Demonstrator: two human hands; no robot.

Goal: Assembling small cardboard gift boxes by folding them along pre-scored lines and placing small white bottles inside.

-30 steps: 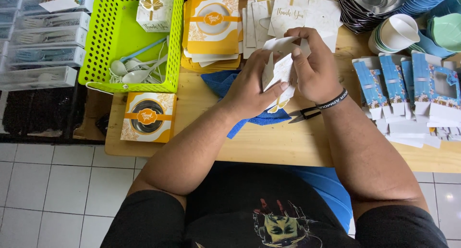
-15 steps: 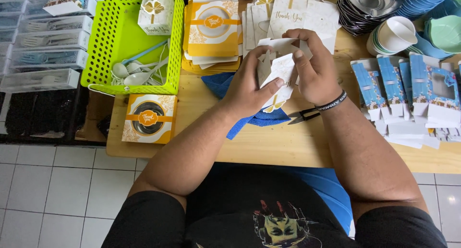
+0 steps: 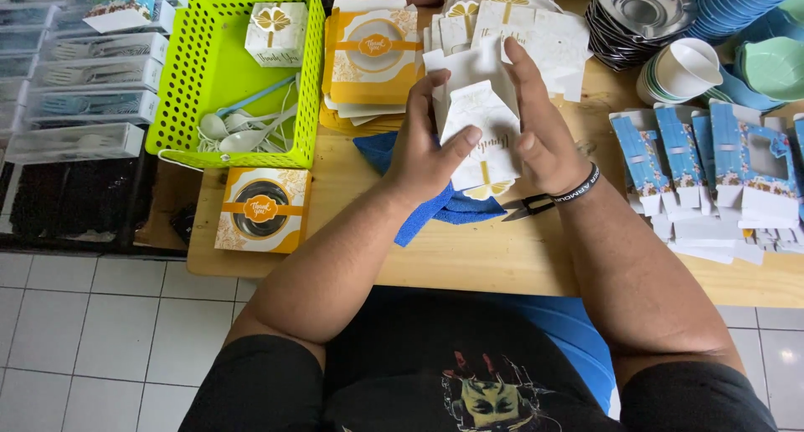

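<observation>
Both my hands hold a small white cardboard gift box [image 3: 477,135] with a gold bow print, part-folded, above the wooden table [image 3: 469,252]. My left hand [image 3: 427,143] grips its left side with the thumb across the front. My right hand [image 3: 536,126] presses flat against its right side, fingers straight up. A blue cloth [image 3: 435,210] lies under the hands, and small black snips [image 3: 536,206] lie by my right wrist.
A lime green basket [image 3: 213,72] holds a folded white box and plastic spoons. Orange-and-white boxes [image 3: 368,55], one more orange box [image 3: 261,210], flat white box blanks [image 3: 536,22], blue box blanks [image 3: 712,164], stacked metal plates [image 3: 636,18] and bowls [image 3: 682,68] surround the work spot.
The box has been turned and its sides pushed into shape. My right hand has opened from a curled grip to a flat press on the box's right side.
</observation>
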